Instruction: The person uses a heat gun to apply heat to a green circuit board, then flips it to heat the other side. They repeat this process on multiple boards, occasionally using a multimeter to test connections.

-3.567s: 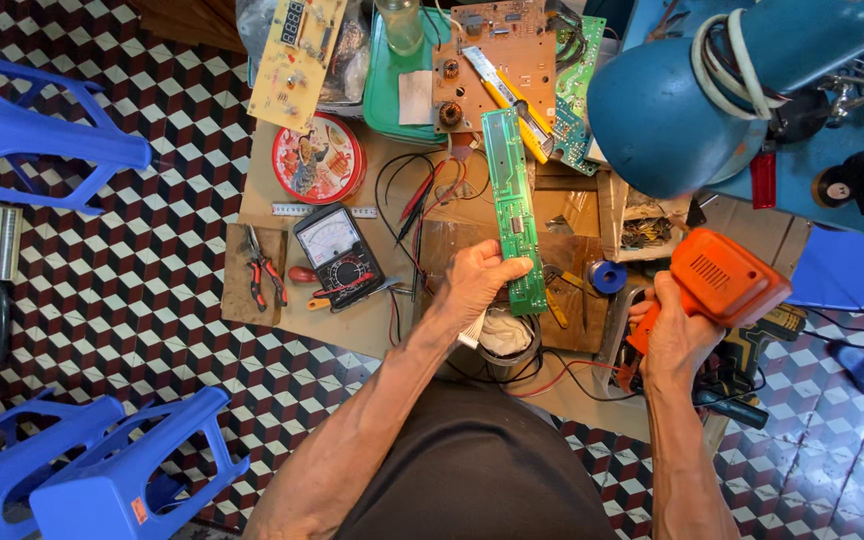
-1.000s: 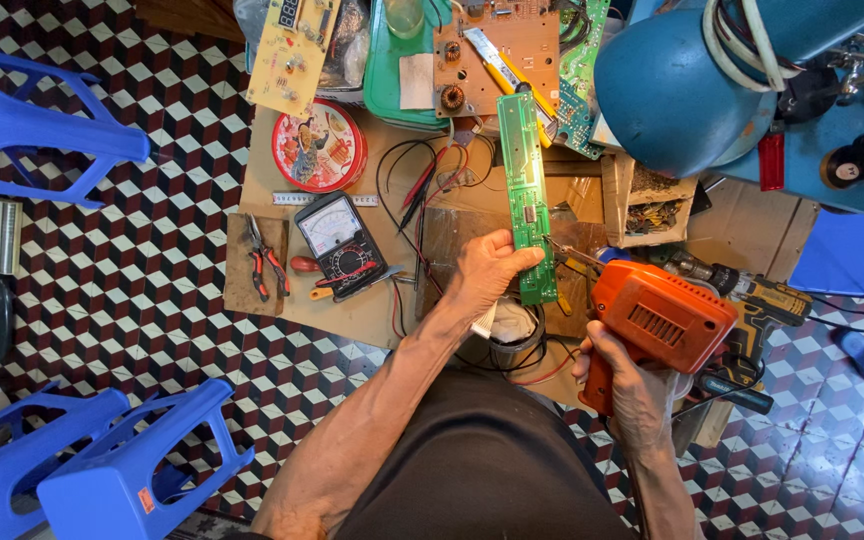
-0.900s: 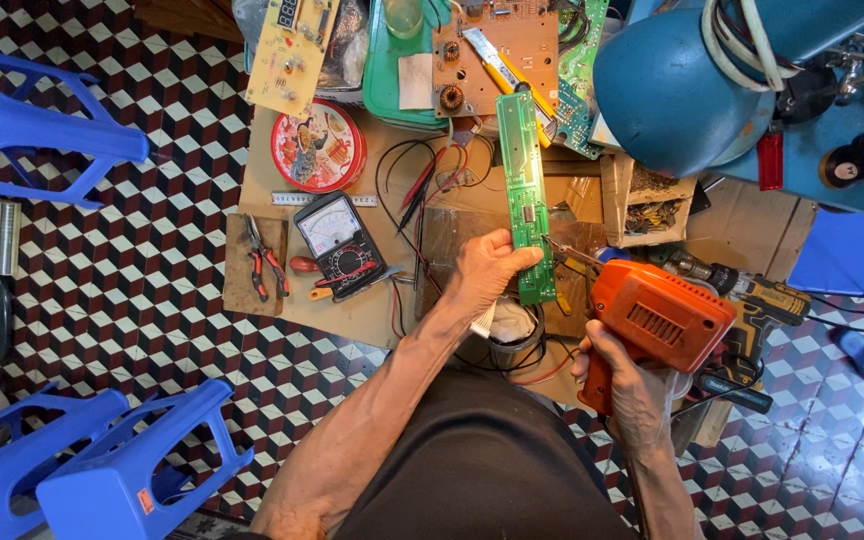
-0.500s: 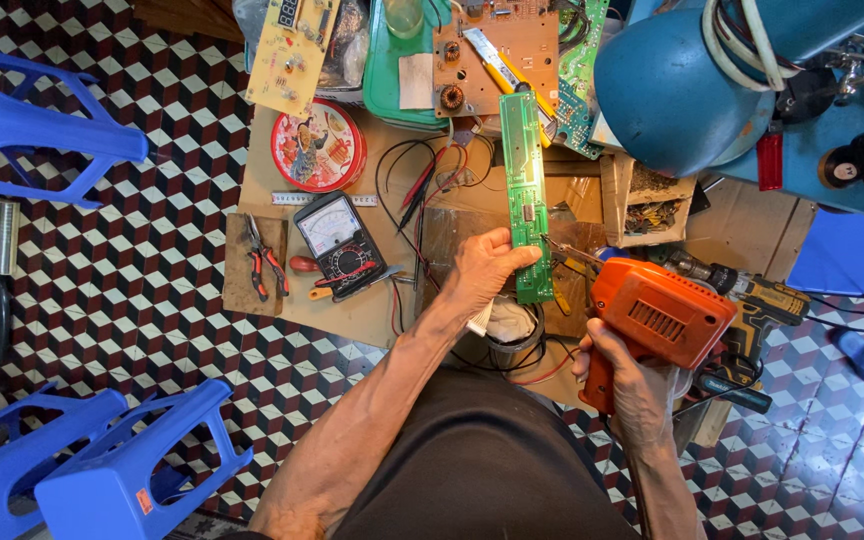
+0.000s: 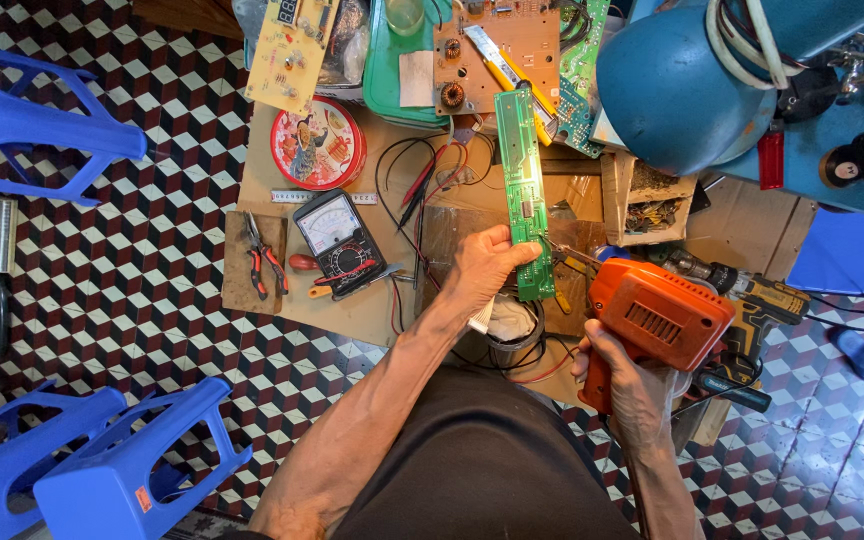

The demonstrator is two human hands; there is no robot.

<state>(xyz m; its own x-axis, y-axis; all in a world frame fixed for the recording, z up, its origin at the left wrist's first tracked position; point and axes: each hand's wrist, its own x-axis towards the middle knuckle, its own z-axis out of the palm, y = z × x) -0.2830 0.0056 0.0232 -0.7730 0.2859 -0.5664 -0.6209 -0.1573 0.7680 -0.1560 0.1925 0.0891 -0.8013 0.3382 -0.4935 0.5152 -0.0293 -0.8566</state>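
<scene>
Drill came off the right edge of the bench and is now low and close in, tip up against the board; board itself barely shifted.

Left hand (image 5: 487, 265) is clamped on the near end of the long green circuit board (image 5: 523, 190), thumb and fingers wrapped round it, pinning it to the brown cardboard work surface (image 5: 282, 190). Right hand (image 5: 632, 385) is closed round the grip of the orange electric drill (image 5: 657, 315), nose pointing left and slightly up toward the board's lower right edge, just beside the left-hand fingers.

Key geometry: board's long axis runs away from the body, near end at the left hand, far end up by the brown circuit board (image 5: 497, 45). Drill sits right of that axis, meeting it roughly crosswise at the near end. Whether the bit actually touches is too small to tell.

Around it: analogue multimeter (image 5: 337, 240) and red pliers (image 5: 260, 260) to the left, round red tin (image 5: 317, 145) beyond them, blue lamp shade (image 5: 677, 85) upper right.
</scene>
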